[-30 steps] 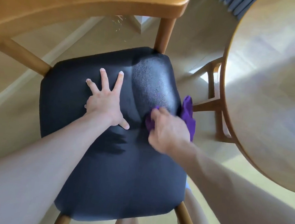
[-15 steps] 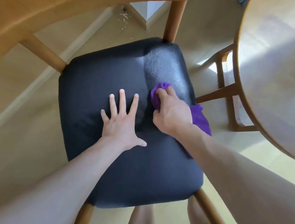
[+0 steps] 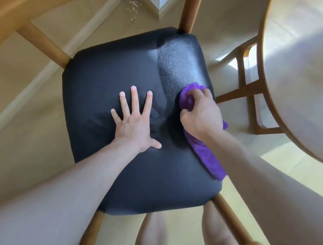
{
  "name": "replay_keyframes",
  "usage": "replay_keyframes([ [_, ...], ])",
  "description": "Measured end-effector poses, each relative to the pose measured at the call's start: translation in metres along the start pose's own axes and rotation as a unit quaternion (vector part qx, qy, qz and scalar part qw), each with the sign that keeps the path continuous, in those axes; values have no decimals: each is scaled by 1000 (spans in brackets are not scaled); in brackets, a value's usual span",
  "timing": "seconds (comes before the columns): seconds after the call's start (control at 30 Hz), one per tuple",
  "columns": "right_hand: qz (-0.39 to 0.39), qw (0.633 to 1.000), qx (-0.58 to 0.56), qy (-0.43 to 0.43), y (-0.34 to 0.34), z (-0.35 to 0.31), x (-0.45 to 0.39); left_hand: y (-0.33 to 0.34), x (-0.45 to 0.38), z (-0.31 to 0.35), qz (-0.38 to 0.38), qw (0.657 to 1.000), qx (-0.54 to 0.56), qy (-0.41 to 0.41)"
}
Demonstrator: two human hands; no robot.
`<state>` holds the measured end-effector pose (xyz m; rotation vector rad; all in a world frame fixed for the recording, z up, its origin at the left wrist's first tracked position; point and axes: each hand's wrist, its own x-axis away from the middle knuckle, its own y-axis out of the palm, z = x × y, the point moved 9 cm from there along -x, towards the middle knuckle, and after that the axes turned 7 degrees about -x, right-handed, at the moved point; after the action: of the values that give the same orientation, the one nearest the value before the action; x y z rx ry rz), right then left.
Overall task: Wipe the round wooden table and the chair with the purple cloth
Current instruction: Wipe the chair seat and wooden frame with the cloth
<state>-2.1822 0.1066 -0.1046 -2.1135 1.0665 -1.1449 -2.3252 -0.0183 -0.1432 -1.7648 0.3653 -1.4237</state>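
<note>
Your right hand (image 3: 201, 115) clutches the purple cloth (image 3: 209, 158) mid-wipe on the chair (image 3: 105, 75) seat, left hand (image 3: 134, 123) splayed flat — table (image 3: 302, 78) status unclear.

The chair (image 3: 98, 175) stands on the floor (image 3: 15, 125), its seat below the camera. The left hand (image 3: 134, 123) lies flat on the middle of the seat. Just to its right, the right hand (image 3: 201, 115) rests on the cloth (image 3: 209, 158), which lies along the seat's right edge. The tabletop (image 3: 312, 79) sits to the chair's right, apart from it.
</note>
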Motion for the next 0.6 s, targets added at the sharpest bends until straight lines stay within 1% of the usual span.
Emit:
replay_keyframes([
  [0.03, -22, 999, 26, -13, 14, -4, 4, 1, 0, 0, 0, 1000, -2, -1],
  [0.1, -68, 992, 86, -68, 39, -2, 30, 0, 0, -1, 1, 1000, -3, -1],
  [0.17, -127, 972, 143, -138, 58, 14, 75, -2, 3, -2, -3, 1000, -6, 0],
  [0.2, -154, 964, 155, -155, 62, 27, 95, -2, 4, -2, -4, 1000, -7, 2],
  [0.27, -189, 958, 153, -153, 58, 51, 122, -3, 5, -2, -10, 1000, -7, 6],
  [0.33, -208, 963, 128, -109, 50, 66, 127, -5, 7, -1, -11, 1000, -8, 9],
  [0.4, -180, 978, 88, -59, 37, 72, 117, -4, 13, 4, -1, 1000, -9, 21],
  [0.43, -142, 987, 58, -40, 27, 72, 108, -3, 18, 9, 8, 1000, -8, 29],
  [0.5, -21, 1000, -19, -3, 0, 68, 84, 5, 29, 20, 19, 999, -4, 42],
  [0.53, 34, 997, -62, 22, -13, 68, 69, 12, 34, 27, 15, 999, -5, 46],
  [0.57, 64, 992, -99, 46, -20, 66, 56, 18, 38, 32, 3, 999, -10, 48],
  [0.6, 65, 988, -122, 62, -20, 63, 44, 24, 40, 35, -10, 999, -17, 48],
])
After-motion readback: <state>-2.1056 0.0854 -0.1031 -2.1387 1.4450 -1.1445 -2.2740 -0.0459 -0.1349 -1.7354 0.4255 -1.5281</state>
